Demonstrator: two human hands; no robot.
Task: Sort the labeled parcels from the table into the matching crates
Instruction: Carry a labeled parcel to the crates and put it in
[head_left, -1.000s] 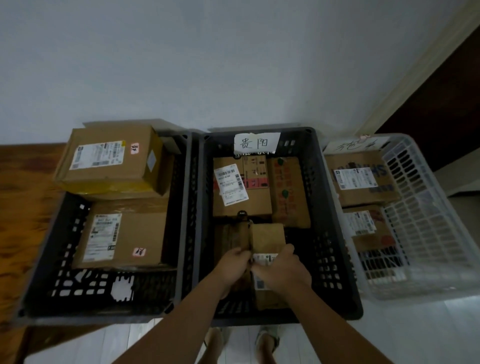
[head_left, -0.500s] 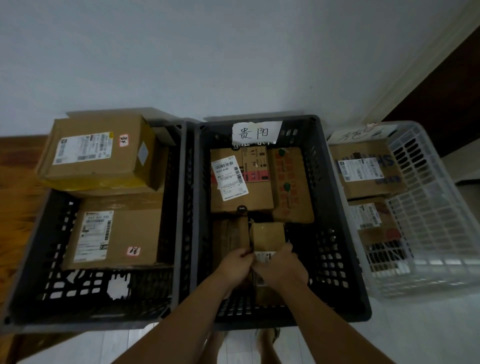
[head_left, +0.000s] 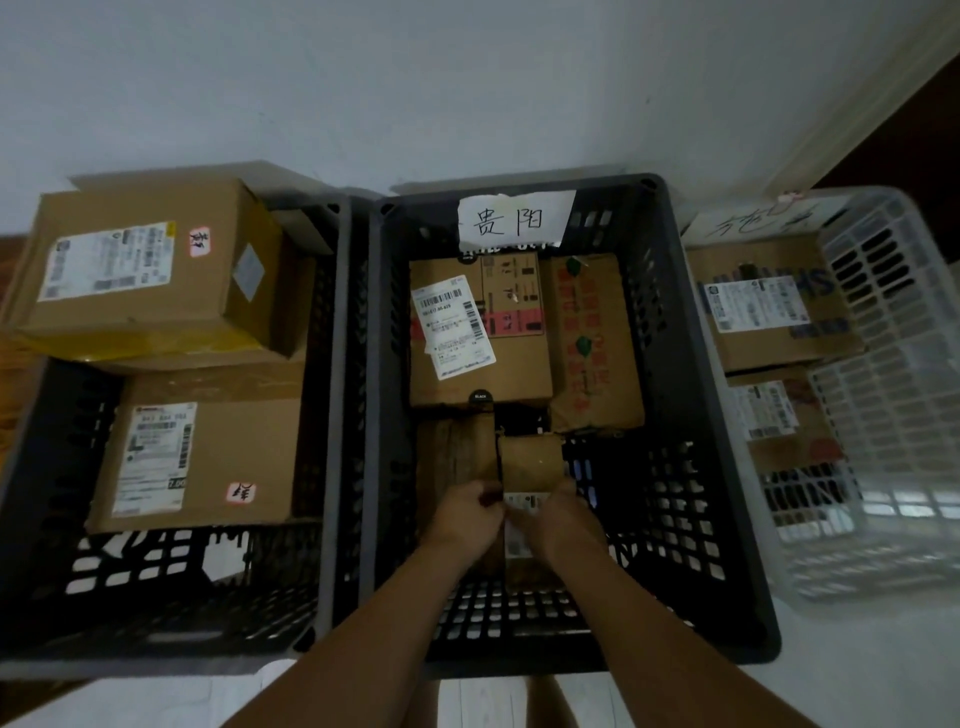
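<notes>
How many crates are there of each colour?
Dark grey crates: 2, the left crate and the middle crate
White crate: 1
Total: 3

**Upper centre:** a white paper sign (head_left: 516, 221) on the far wall of the middle dark crate (head_left: 691, 415) is hand-lettered 贵阳. Below it, a round black sticker (head_left: 480, 396) on the large parcel (head_left: 519, 369) reads BLACK.

**Left crate (head_left: 340, 415):** the upper parcel (head_left: 208, 291) and the lower parcel (head_left: 249, 441) each carry a pink tag (head_left: 200, 241) (head_left: 242, 492) with one handwritten character, not surely legible. The lower parcel's shipping label (head_left: 156, 457) shows 7.00.

**Upper right:** the scrawled sign (head_left: 753, 223) on the white basket (head_left: 909, 415) cannot be read.

**Barcoded labels:** the fine print is too small to read, including on the small parcel (head_left: 530, 462).
</notes>
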